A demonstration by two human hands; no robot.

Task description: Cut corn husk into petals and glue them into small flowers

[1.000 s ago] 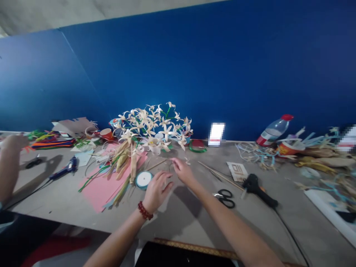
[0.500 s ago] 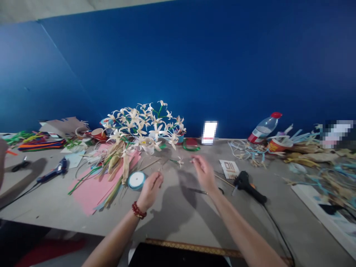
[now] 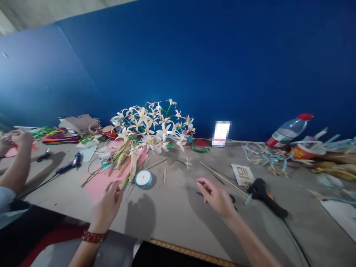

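Observation:
My left hand (image 3: 107,205), with a red bead bracelet on the wrist, reaches to the near edge of a pink paper sheet (image 3: 97,183). Its fingers are stretched out and touch the ends of pale husk strips (image 3: 126,167). A white ribbon spool (image 3: 143,178) lies just right of those fingers. My right hand (image 3: 218,196) rests low on the table with its fingers curled down onto black scissors (image 3: 232,199), which it mostly hides. A bunch of cream paper flowers (image 3: 155,124) on green stems stands behind both hands.
A black glue gun (image 3: 264,194) with its cord lies right of my right hand, beside thin wooden sticks (image 3: 222,178) and a printed card (image 3: 242,173). A tipped bottle (image 3: 289,129), a paper cup (image 3: 306,151) and straw scraps are at the right. Another person's hands (image 3: 16,139) work at the far left near a blue glue gun (image 3: 69,166).
My left hand has moved left from beside the spool to the pink sheet and husk strips. My right hand has drawn back from the table's middle onto the scissors.

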